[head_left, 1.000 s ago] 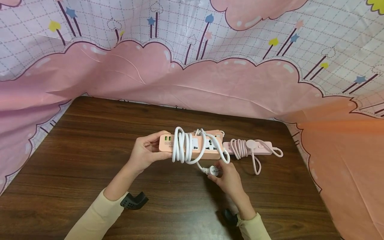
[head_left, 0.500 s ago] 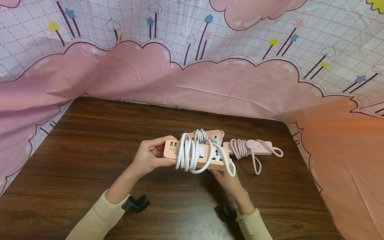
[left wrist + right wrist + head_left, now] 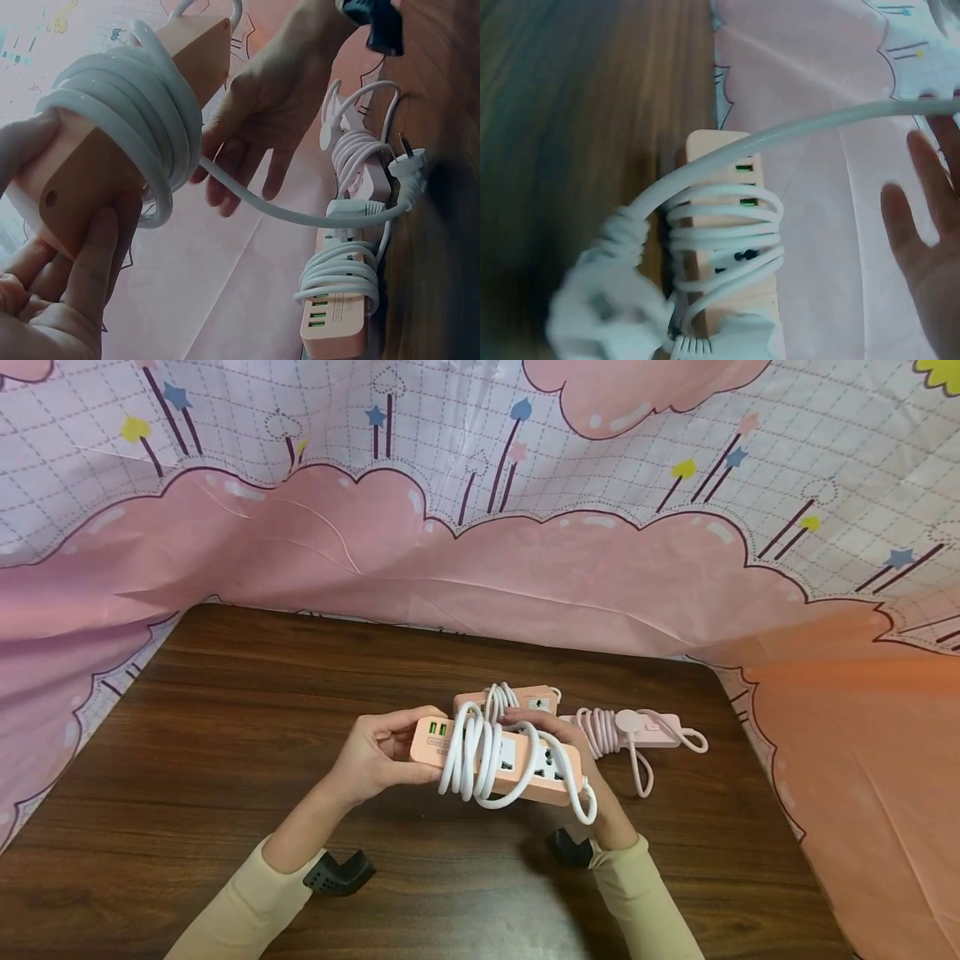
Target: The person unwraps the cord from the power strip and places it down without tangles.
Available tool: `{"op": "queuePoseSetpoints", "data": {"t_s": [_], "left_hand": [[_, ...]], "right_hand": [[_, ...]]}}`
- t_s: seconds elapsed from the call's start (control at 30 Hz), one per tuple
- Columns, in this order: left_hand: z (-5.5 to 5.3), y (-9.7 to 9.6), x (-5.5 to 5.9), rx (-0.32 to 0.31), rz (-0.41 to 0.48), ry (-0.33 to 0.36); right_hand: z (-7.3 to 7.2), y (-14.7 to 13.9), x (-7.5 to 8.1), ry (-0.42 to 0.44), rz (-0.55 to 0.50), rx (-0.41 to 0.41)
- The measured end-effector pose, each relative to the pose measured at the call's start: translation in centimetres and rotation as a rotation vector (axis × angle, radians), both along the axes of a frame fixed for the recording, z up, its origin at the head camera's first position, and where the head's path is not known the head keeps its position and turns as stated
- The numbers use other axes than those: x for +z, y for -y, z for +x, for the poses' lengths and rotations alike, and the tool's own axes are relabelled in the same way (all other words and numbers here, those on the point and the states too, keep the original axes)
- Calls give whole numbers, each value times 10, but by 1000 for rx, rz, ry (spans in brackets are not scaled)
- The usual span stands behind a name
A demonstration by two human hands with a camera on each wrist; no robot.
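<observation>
Nearest: pale sleeves [image 3: 243,897], a black piece [image 3: 339,871] at each wrist. Left hand [image 3: 375,752] grips the held strip [image 3: 508,756] by its left end, thumb along the near edge, fingers round the far one; green ports show at that end. This strip, peach, is up off the bench [image 3: 300,718], tilted, right end lower in the head view. White cord [image 3: 472,752] coiled round it, looping at the right end.

Right hand [image 3: 256,112] behind the held strip's right half, partly hidden from the head. By the left wrist view its fingers are loosely extended, no grip seen; the cord runs close by them, contact unclear. Plug [image 3: 409,169] dangles at the cord's end, well past those fingers.

Farther: rear strip [image 3: 527,695], peach too, cord-wrapped, on the bench, partly covered. Just right of it, pink strip [image 3: 648,735], cord wound. Last, cloud-print cloth [image 3: 465,560] behind.
</observation>
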State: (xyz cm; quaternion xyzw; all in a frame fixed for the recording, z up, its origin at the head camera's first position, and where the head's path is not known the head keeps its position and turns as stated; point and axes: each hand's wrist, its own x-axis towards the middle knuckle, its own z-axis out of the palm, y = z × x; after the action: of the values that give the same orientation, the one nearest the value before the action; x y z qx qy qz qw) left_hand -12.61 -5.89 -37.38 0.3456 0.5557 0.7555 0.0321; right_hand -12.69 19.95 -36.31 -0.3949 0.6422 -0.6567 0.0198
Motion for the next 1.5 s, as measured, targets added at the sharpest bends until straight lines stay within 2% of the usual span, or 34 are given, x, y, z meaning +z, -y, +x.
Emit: {"op": "queuePoseSetpoints", "data": {"t_s": [0.03, 0.1, 0.2, 0.3, 0.4, 0.53, 0.6, 0.73, 0.8, 0.87, 0.97, 1.03, 1.17, 1.3, 1.5], "left_hand": [[0, 0, 1, -6, -3, 0], [0, 0, 2, -17, -13, 1], [-1, 1, 5, -26, -24, -7], [-3, 2, 8, -22, -32, -24], [-7, 5, 10, 0, -31, -42], [-11, 7, 13, 81, -50, -43], [-13, 7, 15, 122, -60, -36], [-15, 7, 16, 158, -27, -37], [-15, 6, 17, 164, -11, -42], [-15, 5, 17, 178, -3, -41], [-14, 4, 17, 201, 8, -14], [-14, 4, 15, 212, 23, 7], [-9, 5, 12, 199, 59, 20], [-6, 4, 11, 181, 83, 19], [-7, 2, 13, 132, 100, 10]], "right_hand": [[-2, -7, -6, -83, 28, -75], [-8, -15, -8, 20, 8, -32], [-17, -27, -13, 62, -50, 0], [-19, -37, -10, 14, -101, -33], [-13, -48, 2, -47, -95, -98], [1, -61, 21, -176, -4, -143], [9, -65, 25, -242, 59, -147], [25, -67, 25, -207, 276, -210], [30, -67, 22, -192, 373, -278], [33, -67, 19, -171, 400, -351], [37, -69, 11, -184, 397, -458], [40, -72, 5, -194, 408, -469], [40, -76, -1, -213, 449, -413], [34, -76, -2, -173, 478, -378], [29, -74, -5, -221, 653, -450]]}}
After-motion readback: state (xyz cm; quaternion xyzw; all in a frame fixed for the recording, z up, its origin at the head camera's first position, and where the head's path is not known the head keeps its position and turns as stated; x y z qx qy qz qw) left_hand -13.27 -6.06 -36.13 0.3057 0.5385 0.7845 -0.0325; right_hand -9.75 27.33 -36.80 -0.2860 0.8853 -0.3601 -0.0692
